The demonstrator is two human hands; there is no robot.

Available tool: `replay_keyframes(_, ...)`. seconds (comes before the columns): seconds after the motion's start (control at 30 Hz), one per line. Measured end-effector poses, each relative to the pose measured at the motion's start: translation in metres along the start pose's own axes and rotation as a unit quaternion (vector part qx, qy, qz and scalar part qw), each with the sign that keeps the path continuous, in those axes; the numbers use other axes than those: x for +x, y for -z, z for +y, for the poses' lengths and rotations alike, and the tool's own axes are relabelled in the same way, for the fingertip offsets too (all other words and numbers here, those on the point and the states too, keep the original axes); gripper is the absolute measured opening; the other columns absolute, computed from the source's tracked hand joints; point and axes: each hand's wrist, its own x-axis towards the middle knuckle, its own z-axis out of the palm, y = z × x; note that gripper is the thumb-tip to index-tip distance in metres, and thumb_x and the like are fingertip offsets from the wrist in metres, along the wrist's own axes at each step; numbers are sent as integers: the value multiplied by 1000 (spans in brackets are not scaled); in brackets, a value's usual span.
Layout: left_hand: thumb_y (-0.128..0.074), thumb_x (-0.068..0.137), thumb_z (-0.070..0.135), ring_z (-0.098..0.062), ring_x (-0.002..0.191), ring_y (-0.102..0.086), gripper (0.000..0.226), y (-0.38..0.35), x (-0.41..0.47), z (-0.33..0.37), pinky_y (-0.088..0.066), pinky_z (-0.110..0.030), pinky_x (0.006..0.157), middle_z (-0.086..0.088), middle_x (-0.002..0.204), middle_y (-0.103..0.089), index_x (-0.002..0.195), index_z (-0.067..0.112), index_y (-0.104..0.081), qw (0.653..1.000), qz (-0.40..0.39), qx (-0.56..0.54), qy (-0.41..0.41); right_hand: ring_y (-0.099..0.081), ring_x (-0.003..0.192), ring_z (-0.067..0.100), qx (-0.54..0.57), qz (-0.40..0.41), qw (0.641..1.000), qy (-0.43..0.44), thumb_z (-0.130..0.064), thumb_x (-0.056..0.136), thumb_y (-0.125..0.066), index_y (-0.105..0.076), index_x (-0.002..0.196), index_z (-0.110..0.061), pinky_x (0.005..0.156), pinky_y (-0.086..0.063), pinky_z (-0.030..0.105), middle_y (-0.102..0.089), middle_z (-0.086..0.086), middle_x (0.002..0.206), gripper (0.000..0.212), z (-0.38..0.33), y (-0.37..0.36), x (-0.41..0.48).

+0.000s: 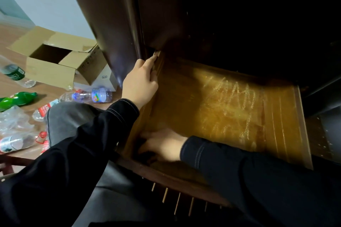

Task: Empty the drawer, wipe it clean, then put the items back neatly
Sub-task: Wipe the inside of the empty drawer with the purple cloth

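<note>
Grip first: left hand (141,81) clamped on the left wall of the drawer (195,108), up where that wall meets the cabinet (239,20), fingers hooked at the top edge. Right hand (162,145) low in the near left corner of the drawer, on or just above the bottom. Fingertips lost in shadow there, so cannot tell whether pinching something, pressing flat or holding nothing.

Drawer pulled well out of the cabinet, open toward the camera. Probably stiff, boxy wood, and fairly light with nothing seen inside. Likely to tip or bind on its runners if leaned on at the front. Best taken by both side walls near the middle, not by the thin bottom.

Looks: glossy yellow-brown bottom, crossed toward the right by pale zigzag scratches or chalky smears. Long grooves beside the right wall. No items visible on the lit part.

Further out, on the room's floor to the left: open box (55,61), green bottle (16,98), clear bottles (88,96) scattered.
</note>
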Motion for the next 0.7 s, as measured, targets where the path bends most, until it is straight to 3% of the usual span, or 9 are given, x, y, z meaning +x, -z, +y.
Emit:
replay_keyframes(0.1, -46, 99, 21, -15, 77, -44, 52, 1, -2, -1, -32, -30, 67, 8, 98, -40, 151, 26, -42, 1000, -6, 1, 3, -58, 114, 34, 13, 10, 1000, 12, -7, 98, -52, -63, 132, -23, 88, -51, 42, -55, 9, 133, 39, 5, -14, -42)
replay_keyframes(0.3, -46, 97, 19, -22, 80, -51, 52, 0, -1, 3, -34, -31, 68, 4, 100, -43, 149, 23, -44, 1000, -11, 6, 0, -54, 101, 22, 28, -72, 997, -18, 12, 86, -49, -64, 124, -18, 68, -46, 38, -49, 2, 119, 51, 27, -31, -114)
replay_keyframes(0.4, -46, 96, 19, -28, 85, -58, 53, -1, 0, 2, -35, -32, 67, -3, 106, -50, 149, 21, -44, 1000, -9, 16, -6, -57, 100, 28, 8, -81, 996, -25, 7, 86, -51, -68, 110, -13, 69, -46, 40, -55, 6, 109, 36, 21, -21, -90)
replay_keyframes(0.47, -46, 97, 19, -28, 86, -58, 53, -1, 0, 2, -35, -32, 67, -4, 107, -51, 150, 21, -43, 1000, -8, 19, -9, -61, 100, 29, -19, -64, 997, -28, -1, 90, -53, -68, 112, -16, 71, -48, 38, -61, 7, 108, 30, 13, -16, -61)
replay_keyframes(0.57, -46, 99, 21, -27, 84, -57, 52, 0, -2, 1, -34, -32, 67, -2, 106, -50, 150, 23, -42, 1000, -4, 26, -9, -63, 103, 24, -43, -25, 999, -20, -11, 97, -54, -64, 125, -24, 76, -53, 35, -62, 3, 114, 32, 7, -15, -37)
replay_keyframes(0.7, -47, 99, 21, -28, 84, -59, 48, 1, -4, 2, -35, -32, 66, -4, 110, -52, 147, 20, -45, 999, -2, 38, -16, -60, 104, 29, 10, -9, 1000, -11, 0, 92, -55, -63, 130, -26, 77, -52, 41, -58, 6, 117, 46, 12, -19, -72)
